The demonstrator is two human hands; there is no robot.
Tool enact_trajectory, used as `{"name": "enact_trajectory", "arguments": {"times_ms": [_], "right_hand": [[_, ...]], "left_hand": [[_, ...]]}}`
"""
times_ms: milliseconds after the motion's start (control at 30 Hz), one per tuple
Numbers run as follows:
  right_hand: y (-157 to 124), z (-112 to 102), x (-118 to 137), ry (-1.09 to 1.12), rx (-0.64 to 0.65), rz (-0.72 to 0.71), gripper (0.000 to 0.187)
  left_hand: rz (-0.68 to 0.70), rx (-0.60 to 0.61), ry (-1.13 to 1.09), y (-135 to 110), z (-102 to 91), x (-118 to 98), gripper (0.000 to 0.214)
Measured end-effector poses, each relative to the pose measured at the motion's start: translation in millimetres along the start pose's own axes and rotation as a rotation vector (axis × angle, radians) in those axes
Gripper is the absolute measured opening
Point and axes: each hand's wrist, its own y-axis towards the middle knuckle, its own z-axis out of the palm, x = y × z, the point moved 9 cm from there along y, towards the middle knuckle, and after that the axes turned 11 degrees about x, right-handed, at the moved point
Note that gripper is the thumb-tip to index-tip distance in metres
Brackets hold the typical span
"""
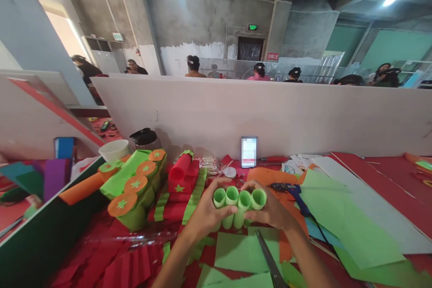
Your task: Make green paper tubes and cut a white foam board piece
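Several light green paper tubes point(238, 211) stand side by side in a row between my hands, their open ends facing up. My left hand point(214, 209) is closed around the left end of the row, with its thumb across the front. From the other side, my right hand point(273, 209) grips the right end. Below them lie green paper sheets point(232, 252) and a pair of scissors point(268, 256). A blue glue gun point(292, 191) rests on orange paper to the right of my right hand.
On the left stands a green and orange paper tank model point(135, 189), beside a red and green paper model point(182, 184). A phone point(249, 152) leans against the pale partition point(270, 117). Green sheets point(357, 220) cover the right side. Several people sit beyond the partition.
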Motion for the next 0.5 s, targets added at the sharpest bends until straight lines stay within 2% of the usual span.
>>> {"name": "enact_trajectory", "arguments": {"times_ms": [100, 167, 300, 433, 500], "right_hand": [[-0.3, 6.0, 0.4, -0.047, 0.085, 0.051, 0.049], [-1.2, 7.7, -0.2, -0.059, 0.111, 0.088, 0.048], [-2.1, 7.3, -4.3, -0.073, 0.110, 0.123, 0.041], [-2.3, -1.0, -4.5, -0.019, 0.021, 0.042, 0.039], [-2.4, -0.7, -8.4, 0.013, 0.034, 0.057, 0.042]], "left_hand": [[-0.050, 0.091, -0.047, -0.5, 7.3, 8.0, 0.074], [-0.064, 0.135, -0.050, -0.9, 10.8, 10.5, 0.067], [-0.064, 0.195, -0.038, -0.8, 16.8, 8.9, 0.035], [-0.029, 0.160, -0.075, -1.3, 13.5, 2.4, 0.037], [-0.044, 0.151, -0.068, -1.4, 10.9, 2.3, 0.045]]}}
